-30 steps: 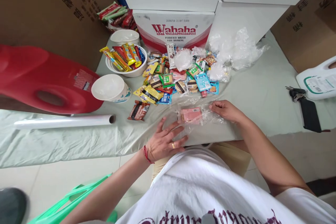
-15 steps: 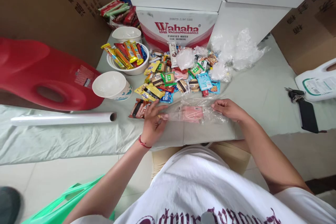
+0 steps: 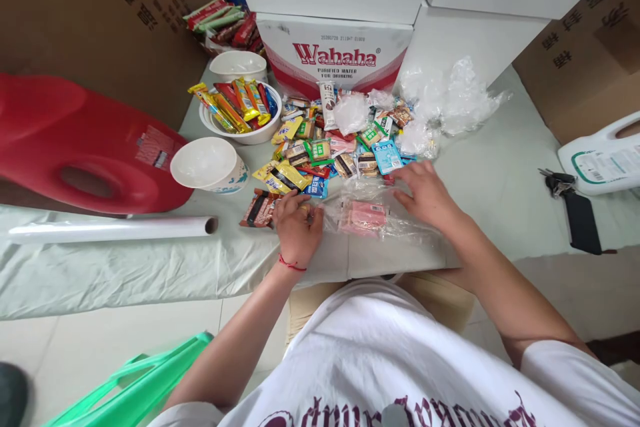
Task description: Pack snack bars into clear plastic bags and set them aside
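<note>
A pink snack packet (image 3: pixel 367 217) lies on a sheet of clear plastic film (image 3: pixel 400 221) at the table's near edge. At the film's left end is my left hand (image 3: pixel 300 225), its fingers curled and closed, the thumb against the film. Its fingertips sit beside a brown snack packet (image 3: pixel 260 208). My right hand (image 3: pixel 427 195) is open over the film's right part, fingers apart and holding nothing I can see. Its fingertips reach the near side of the snack pile, close to a blue packet (image 3: pixel 387 157).
Left stand a white paper bowl (image 3: pixel 205 163), a bowl of snack bars (image 3: pixel 210 121), a film roll (image 3: pixel 115 229) and a red jug (image 3: pixel 90 147). Crumpled clear plastic (image 3: pixel 465 97) lies before white boxes (image 3: pixel 335 50). Keys (image 3: pixel 557 183) and a white bottle (image 3: pixel 605 157) are right.
My right hand has let go of the film's right side and moved left and forward, fingers spreading toward the snack pile. My left hand's fingers have drawn in closer together.
</note>
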### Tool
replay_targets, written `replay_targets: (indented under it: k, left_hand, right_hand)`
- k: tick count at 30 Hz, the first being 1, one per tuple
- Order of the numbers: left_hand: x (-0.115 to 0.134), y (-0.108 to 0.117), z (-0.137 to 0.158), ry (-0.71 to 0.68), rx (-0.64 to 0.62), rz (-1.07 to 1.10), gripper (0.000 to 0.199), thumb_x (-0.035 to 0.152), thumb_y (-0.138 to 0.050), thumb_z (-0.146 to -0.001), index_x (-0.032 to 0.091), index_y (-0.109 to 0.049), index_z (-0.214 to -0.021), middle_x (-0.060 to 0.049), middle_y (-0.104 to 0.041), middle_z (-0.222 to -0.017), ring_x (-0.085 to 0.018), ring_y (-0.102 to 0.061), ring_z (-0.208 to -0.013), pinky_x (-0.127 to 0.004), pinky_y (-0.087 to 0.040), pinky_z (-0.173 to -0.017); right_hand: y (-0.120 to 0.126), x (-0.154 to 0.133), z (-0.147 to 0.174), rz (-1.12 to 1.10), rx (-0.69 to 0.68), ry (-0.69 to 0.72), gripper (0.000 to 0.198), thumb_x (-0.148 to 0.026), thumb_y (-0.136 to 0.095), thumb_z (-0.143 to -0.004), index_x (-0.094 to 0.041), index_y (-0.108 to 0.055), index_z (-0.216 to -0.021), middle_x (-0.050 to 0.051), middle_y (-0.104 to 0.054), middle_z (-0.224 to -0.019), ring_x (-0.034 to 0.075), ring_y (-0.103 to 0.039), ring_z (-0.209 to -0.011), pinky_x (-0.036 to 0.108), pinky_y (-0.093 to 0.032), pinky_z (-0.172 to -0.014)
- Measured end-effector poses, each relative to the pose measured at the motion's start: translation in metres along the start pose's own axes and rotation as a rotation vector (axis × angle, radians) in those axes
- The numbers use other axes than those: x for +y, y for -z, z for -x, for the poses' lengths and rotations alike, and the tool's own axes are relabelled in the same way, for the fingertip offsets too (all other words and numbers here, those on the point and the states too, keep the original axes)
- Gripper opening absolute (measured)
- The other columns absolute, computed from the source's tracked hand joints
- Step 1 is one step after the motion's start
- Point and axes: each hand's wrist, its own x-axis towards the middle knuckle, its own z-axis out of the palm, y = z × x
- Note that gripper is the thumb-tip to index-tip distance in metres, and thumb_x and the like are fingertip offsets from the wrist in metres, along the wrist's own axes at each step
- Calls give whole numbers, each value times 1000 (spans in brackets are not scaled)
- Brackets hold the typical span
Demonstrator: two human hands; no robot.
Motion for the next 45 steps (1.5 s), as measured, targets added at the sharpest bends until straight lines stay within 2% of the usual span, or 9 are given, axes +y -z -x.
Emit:
replay_targets:
  k: [5, 10, 14, 19, 21, 24, 31, 41, 45]
  left_hand:
    - [4, -6, -4, 38, 43, -12, 30, 28, -60, -88, 23, -57, -58, -10, -74, -108, -32, -57, -128, -53, -39, -113]
    - [6, -13, -4, 48, 91, -26, 20, 22, -61, -83, 22, -60, -63, -12, -71, -113, -33, -57, -123, -52, -42, -110]
    - [5, -15, -3, 2, 94, 35, 19, 22, -60, -84, 22, -59, -65, -12, -68, -112, -32, -56, -125, -51, -41, -112]
    - [1, -16, -3, -19, 116, 76, 20, 22, -58, -85, 22, -57, -65, -12, -66, -112, -31, -57, -123, -50, -44, -109]
    - [0, -16, -2, -29, 117, 71, 20, 22, -58, -85, 23, -57, -65, -13, -66, -112, -32, -57, -123, -50, -44, -108]
    - [0, -17, -2, -28, 125, 57, 20, 22, -58, -85, 23, -57, -66, -13, -66, -111, -32, -58, -122, -50, -45, -108]
    - [6, -16, -2, 25, 108, 6, 18, 23, -60, -86, 23, -58, -67, -11, -66, -114, -31, -57, -125, -49, -45, -109]
    - [21, -8, -29, 169, 130, -19, 7, 25, -64, -84, 20, -63, -79, -15, -60, -121, -34, -53, -124, -53, -40, -110]
    - [27, 13, -17, 29, 242, -13, 9, 22, -64, -86, 19, -65, -95, -16, -59, -123, -33, -54, -122, -53, -38, -109]
  right_hand:
    - [-26, -19, -51, -136, -236, 127, 63, -33, -73, -85, -13, -57, -143, 15, -69, -118, 32, -53, -112, 38, -41, -95]
    - [-41, -26, -73, -382, -333, -53, 22, -32, -64, -88, -15, -73, -100, 2, -65, -78, 18, -55, -75, 27, -36, -68]
    - [-43, -26, -74, -440, -273, -119, 21, -34, -59, -89, -16, -69, -93, 1, -62, -76, 17, -53, -70, 27, -36, -65]
    - [-41, -30, -77, -362, -225, 312, 64, -14, -71, -69, -21, -65, -133, 14, -55, -143, 32, -48, -128, 44, -39, -105]
    - [-39, -34, -83, -359, -258, 504, 52, -12, -69, -72, -24, -73, -122, 11, -53, -150, 33, -38, -138, 48, -32, -113]
    - [-38, -40, -96, -401, -295, 605, 19, -19, -65, -85, -21, -79, -97, 10, -69, -124, 29, -49, -126, 45, -33, -111]
    - [-46, -57, -115, -246, -293, 113, 29, -32, -54, -97, -15, -74, -85, 3, -64, -72, 17, -51, -68, 29, -31, -65]
    - [-78, -86, -96, 110, 15, -70, 32, -31, -44, -105, -15, -70, -114, 19, -70, -114, 33, -56, -109, 41, -40, -88]
    - [-82, -85, -96, 105, 4, -95, 32, -29, -42, -106, -15, -69, -115, 19, -69, -116, 35, -55, -112, 45, -38, -92]
